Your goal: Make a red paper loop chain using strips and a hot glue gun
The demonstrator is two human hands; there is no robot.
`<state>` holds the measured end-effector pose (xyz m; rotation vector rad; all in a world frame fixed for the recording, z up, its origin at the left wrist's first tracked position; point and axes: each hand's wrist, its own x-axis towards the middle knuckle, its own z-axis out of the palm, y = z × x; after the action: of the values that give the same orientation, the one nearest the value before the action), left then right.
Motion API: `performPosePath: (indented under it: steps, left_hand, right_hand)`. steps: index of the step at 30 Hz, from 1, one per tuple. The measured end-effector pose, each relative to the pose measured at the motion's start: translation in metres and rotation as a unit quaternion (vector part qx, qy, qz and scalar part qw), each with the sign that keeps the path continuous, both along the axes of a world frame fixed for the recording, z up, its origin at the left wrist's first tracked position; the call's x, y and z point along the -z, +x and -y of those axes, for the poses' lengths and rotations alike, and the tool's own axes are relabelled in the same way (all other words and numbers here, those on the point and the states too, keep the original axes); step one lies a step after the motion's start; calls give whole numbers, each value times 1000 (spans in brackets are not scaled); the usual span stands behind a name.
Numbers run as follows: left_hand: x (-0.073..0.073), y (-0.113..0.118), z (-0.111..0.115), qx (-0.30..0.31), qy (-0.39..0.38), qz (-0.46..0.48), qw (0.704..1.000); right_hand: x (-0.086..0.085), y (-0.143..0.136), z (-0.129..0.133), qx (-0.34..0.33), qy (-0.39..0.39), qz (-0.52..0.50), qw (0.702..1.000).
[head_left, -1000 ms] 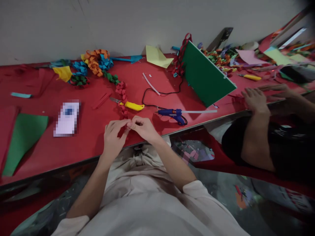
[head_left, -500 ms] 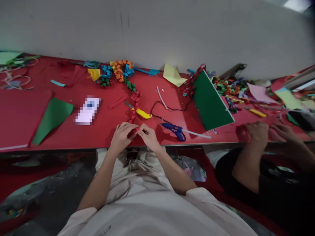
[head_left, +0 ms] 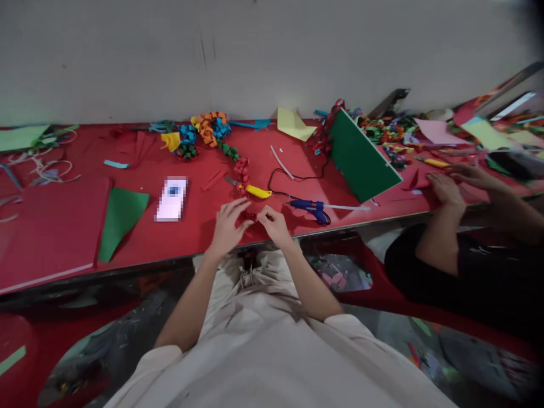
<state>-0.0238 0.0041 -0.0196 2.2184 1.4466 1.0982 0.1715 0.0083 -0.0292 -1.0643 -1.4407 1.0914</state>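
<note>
A folded paper garland (head_left: 241, 168) in red, green, orange and blue runs across the red tabletop towards me, its red end between my hands. My right hand (head_left: 275, 226) is closed in a pinch at that red end; the bit in the fingertips is very small. Just left of it, my left hand (head_left: 228, 228) has its fingers spread and thumb apart, close beside the red paper, holding nothing I can see. A yellow-handled utility knife (head_left: 258, 192) lies just beyond the hands, its blade by the garland. To the right rests a blue glue gun (head_left: 306, 207) with a white glue stick in it.
A phone (head_left: 172, 198), green paper (head_left: 123, 218) and a large red board (head_left: 59, 226) are on the left. A green board (head_left: 361, 156) leans at the right. Beyond it, a co-worker's hands (head_left: 446, 190) are near paper scraps. A wall stands behind the table.
My left hand has come off the red paper, and its fingers have spread. My right hand keeps its pinch. The camera view has turned, shifting and tilting the table in the picture.
</note>
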Motion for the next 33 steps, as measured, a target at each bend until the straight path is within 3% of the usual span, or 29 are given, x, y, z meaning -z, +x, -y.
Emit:
performPosePath:
  steps: [2,5,8,11,21,26,30,33]
  left_hand:
    - [-7,-25,-29,-103,6,-12,995]
    - [-18,-61,-81,-230,-98,-108,962]
    - [-22,-78,-120,-231,-163,-128,951]
    - [-21,-79,-134,-225,-211,-118,944]
    - [-24,-74,-117,-238,-170,-75,953]
    - [-42,-66,-111,-210,-106,-30,972]
    - [-53,-43,-61,-135,-90,31,986]
    - [-47,-17,-7,-72,-112,62,989]
  right_hand:
    - [1,-2,0,27,2,4,1000]
    - [5,-6,-1,54,12,8,998]
    - [11,-10,-4,82,20,13,996]
    - [16,-13,-7,101,33,26,994]
    - [16,-14,-7,148,89,23,985]
    - [17,-15,-8,156,74,44,984]
    - [8,-13,6,197,96,53,974]
    - [-3,-12,25,148,129,33,980]
